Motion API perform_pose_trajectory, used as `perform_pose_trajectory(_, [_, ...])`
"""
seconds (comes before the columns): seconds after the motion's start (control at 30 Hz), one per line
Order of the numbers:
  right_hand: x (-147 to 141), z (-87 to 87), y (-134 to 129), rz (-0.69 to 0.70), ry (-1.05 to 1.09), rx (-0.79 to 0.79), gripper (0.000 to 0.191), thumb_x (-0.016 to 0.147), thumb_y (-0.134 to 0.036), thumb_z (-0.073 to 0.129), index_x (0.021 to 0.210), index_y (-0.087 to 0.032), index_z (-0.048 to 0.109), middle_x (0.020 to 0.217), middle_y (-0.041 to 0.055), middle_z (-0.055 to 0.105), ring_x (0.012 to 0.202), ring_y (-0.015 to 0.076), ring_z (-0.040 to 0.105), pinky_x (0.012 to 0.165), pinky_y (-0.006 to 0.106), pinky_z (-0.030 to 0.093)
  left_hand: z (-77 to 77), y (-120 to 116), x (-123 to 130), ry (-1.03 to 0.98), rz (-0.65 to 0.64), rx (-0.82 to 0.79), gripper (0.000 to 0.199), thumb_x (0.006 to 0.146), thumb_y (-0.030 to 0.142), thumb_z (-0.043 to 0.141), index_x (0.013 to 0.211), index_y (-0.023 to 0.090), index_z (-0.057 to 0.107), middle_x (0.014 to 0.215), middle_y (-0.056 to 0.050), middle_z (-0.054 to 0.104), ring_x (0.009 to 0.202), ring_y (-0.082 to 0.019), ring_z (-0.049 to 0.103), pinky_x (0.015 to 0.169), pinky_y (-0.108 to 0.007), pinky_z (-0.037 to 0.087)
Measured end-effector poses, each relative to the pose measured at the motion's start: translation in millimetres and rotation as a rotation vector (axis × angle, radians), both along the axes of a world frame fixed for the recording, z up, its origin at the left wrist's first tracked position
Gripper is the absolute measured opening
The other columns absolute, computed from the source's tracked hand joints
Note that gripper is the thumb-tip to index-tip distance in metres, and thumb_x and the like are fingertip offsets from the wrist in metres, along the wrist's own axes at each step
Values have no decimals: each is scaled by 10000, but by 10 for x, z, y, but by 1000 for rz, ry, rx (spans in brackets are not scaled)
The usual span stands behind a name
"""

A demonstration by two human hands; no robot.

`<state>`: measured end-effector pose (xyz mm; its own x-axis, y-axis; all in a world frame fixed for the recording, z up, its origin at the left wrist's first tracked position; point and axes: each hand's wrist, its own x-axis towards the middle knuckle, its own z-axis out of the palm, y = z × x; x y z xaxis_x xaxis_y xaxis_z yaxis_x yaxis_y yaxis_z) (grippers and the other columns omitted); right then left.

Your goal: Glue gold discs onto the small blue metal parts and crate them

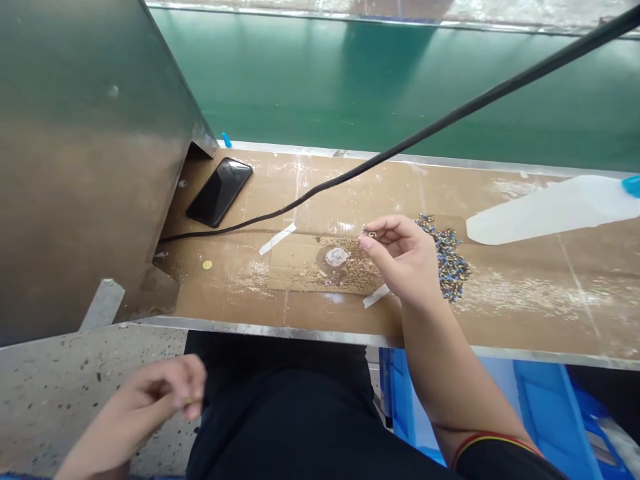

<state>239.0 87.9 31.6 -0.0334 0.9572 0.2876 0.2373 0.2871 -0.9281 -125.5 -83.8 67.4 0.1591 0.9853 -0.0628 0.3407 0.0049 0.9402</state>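
While the thumb and forefinger of the person's right hand (407, 260) press together at the tips, they pinch a tiny metal fitting with a looped, brass-toned end (371, 233) above the bench, the other fingers curling loosely behind. The left hand (150, 403), blurred, is lower, off the bench's near edge, its thumb and fingers closed around a small yellowish piece (189, 401) whose shape is too smeared to tell.

Just beside the right hand, partly behind it, lies one loose heap of small blue and brass-coloured metal parts (453, 263), too tangled to count. To the hand's other side, one clear, glassy, rounded lump (337, 257) sits on a flat, speckled rectangle of brown cardboard (290, 267). Two strips of whitish tape (278, 239) lie aslant near that rectangle, one partly behind the right hand.

Farther out on the scuffed brown bench top (525, 300) are one flat yellow disc (207, 265), its face too small to read, one glossy black smartphone (220, 192), and one translucent white plastic bottle with a blue cap (540, 210), lying on its side. One thick black rubbery cable (350, 175) runs diagonally across the view. A dull grey sheet-metal housing (90, 167) stands at the left, a smooth green panel (325, 87) spans the far side, and blue plastic crates (550, 407) show below the bench.
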Motion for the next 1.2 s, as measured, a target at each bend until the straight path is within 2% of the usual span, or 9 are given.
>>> perform_pose_trajectory(0.07, [14,10,-14,41,13,-5,171,924,-392,751,981,-236,708,841,8,725,739,164,701,659,302,623,-136,117,272,-229,-129,-191,353,1024,420,674,752,204,734,715,-77,689,505,-134,662,467,-221,580])
perform_pose_trajectory(0.13, [28,6,-21,61,22,-27,162,957,-395,724,986,-236,712,833,12,738,730,166,720,657,305,639,-224,292,566,-341,-75,-166,224,999,356,721,838,210,772,760,-68,706,572,-134,701,520,-199,599])
perform_pose_trajectory(0.2, [33,-11,-24,62,45,-51,171,963,-398,726,1017,-237,704,829,16,751,745,177,746,670,312,657,-275,495,838,-376,80,-135,65,947,279,789,929,216,795,744,-45,726,619,-127,727,567,-161,605])
perform_pose_trajectory(0.3, [28,-34,-32,61,76,-78,213,932,-403,773,1039,-235,696,841,26,771,774,197,774,699,321,674,-331,760,1179,-532,182,-123,123,885,280,856,929,185,791,716,-37,743,609,-128,736,559,-144,599])
perform_pose_trajectory(0.43, [37,-30,-50,70,-10,-81,203,924,-390,778,1024,-220,732,796,26,763,697,187,748,628,304,641,-420,923,1476,-668,167,-107,215,879,352,866,889,161,767,737,-43,748,632,-112,731,607,-146,609])
perform_pose_trajectory(0.6, [79,-4,-59,109,-177,54,52,922,-276,711,925,-224,714,739,-6,706,603,138,657,521,243,516,-562,888,1517,-628,172,-116,223,898,363,846,911,157,763,742,-45,734,652,-99,713,624,-137,592])
perform_pose_trajectory(0.7, [101,10,-57,143,-296,142,38,934,-232,662,927,-229,700,701,-33,669,540,114,589,488,231,457,-622,856,1470,-626,151,-82,201,915,347,827,910,156,764,760,-48,731,661,-97,710,636,-141,593])
perform_pose_trajectory(0.97, [133,12,-67,198,-540,270,129,970,-223,620,965,-229,748,831,6,776,655,155,694,606,264,553,-640,874,1488,-676,151,-21,93,935,254,787,931,162,775,812,-47,739,701,-100,726,673,-149,612])
perform_pose_trajectory(1.2, [99,-1,-74,209,-598,302,129,907,-210,608,894,-230,735,706,-14,708,551,142,617,538,254,514,-681,890,1479,-701,155,-5,92,931,187,764,995,186,830,941,-63,764,747,-99,741,745,-170,635])
